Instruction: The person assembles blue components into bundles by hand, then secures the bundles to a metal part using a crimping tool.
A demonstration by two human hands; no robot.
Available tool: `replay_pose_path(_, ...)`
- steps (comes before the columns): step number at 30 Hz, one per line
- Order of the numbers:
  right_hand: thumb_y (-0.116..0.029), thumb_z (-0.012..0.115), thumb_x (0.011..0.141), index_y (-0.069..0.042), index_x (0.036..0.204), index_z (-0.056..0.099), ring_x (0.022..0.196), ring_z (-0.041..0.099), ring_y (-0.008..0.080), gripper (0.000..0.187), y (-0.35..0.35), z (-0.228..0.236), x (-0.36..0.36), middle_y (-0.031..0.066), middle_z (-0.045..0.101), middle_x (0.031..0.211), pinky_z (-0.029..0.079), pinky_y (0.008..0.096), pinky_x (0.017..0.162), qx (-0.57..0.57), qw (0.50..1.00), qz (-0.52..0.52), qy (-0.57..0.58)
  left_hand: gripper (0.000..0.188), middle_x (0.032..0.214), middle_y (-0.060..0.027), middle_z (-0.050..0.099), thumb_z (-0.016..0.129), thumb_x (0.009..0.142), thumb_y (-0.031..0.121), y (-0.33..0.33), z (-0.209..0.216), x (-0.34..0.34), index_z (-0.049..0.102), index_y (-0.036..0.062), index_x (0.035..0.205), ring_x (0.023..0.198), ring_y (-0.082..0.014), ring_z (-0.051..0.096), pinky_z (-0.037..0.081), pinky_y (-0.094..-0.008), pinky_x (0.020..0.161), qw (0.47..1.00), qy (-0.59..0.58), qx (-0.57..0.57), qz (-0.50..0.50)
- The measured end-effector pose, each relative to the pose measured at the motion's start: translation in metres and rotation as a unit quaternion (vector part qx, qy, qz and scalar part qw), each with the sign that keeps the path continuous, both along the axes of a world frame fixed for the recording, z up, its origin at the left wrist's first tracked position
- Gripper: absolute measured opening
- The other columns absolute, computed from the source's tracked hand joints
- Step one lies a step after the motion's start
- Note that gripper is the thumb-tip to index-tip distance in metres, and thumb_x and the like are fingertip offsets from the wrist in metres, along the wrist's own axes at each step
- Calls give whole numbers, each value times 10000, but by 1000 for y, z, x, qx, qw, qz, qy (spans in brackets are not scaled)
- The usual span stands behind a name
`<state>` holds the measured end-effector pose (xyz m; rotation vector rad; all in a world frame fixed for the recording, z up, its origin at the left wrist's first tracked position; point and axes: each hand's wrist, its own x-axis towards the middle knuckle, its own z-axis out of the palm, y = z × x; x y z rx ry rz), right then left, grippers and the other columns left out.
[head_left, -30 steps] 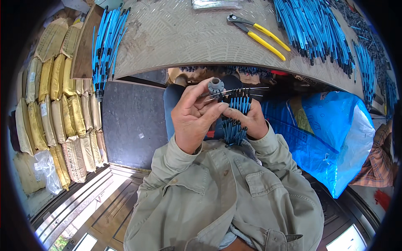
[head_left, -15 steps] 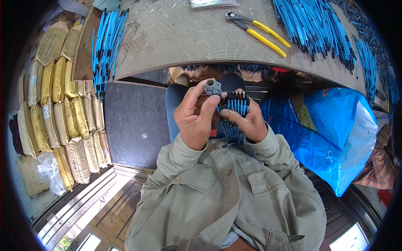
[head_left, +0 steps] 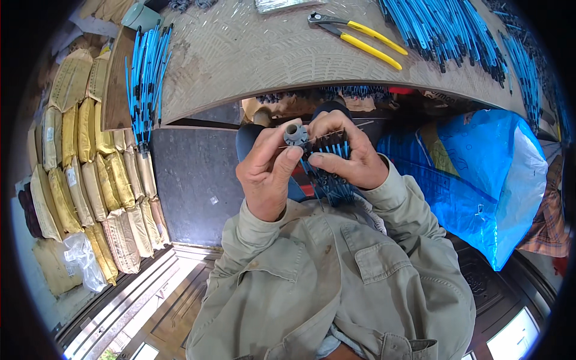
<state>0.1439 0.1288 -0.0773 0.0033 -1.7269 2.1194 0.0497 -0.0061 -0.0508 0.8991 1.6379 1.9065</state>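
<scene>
My left hand (head_left: 268, 171) is closed around a small grey hub (head_left: 295, 134), round with a hollow centre and notches about its edge. Its thumb presses on the hub's near side. In my right hand (head_left: 353, 153) is a bundle of thin blue rods with black ends (head_left: 333, 174), some hanging down toward my jacket. Thin wires stick out at the hub and past my right fingers. Both hands are close together above my lap, the bundle's upper end right beside the hub. My right fingertips are partly hidden behind the rods.
Pliers with yellow handles (head_left: 366, 43) lie on the table (head_left: 240, 72) beyond my hands. A large pile of blue rods (head_left: 444, 33) is at the far right, a smaller bunch (head_left: 147, 84) on the left edge. A blue plastic sack (head_left: 474, 174) stands right; wrapped packages (head_left: 78, 180) are stacked left.
My right hand's fingers have moved up and in toward the hub, and the rod bundle has tilted. Both hands sit slightly further left in view; the whole view has shifted a little.
</scene>
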Motion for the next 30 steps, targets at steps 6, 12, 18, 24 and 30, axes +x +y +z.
replay_pose_path(6,-117,685,783,-42,1018,478,881,481,150,322,0,2,-1,49,491,920,378,293,814,50,999,3,11,326,1040,-87,581,593,883,125,-4,3,5,557,-59,1149,875,-113,547,440,-231,750,994,98,-30,37)
replay_pose_path(12,-104,679,789,-25,979,521,783,505,123,260,-7,1,8,49,514,878,406,251,717,-117,988,14,-101,331,1051,-113,583,566,900,157,-7,-9,-6,556,-70,1140,884,-139,561,447,-253,772,999,35,17,-32)
replay_pose_path(18,-116,682,795,-15,952,544,755,518,95,232,-5,7,16,30,542,852,411,222,673,115,989,-56,-71,383,1050,-140,589,556,904,224,-7,-7,-1,554,-89,1124,912,-167,569,445,-278,811,998,-37,35,-44)
replay_pose_path(24,-118,674,802,-25,942,541,810,515,105,214,-2,6,14,30,545,876,410,244,717,-71,986,42,-144,407,1042,-141,592,570,892,245,-9,-11,-11,554,-90,1122,924,-175,559,433,-287,827,995,-17,40,-86)
replay_pose_path(30,-156,678,793,-54,968,512,902,486,127,261,0,-9,3,50,519,931,383,285,816,-152,988,14,23,391,1030,-139,592,604,864,240,-2,-7,-12,582,-67,1106,926,-183,555,427,-293,837,994,4,24,-108)
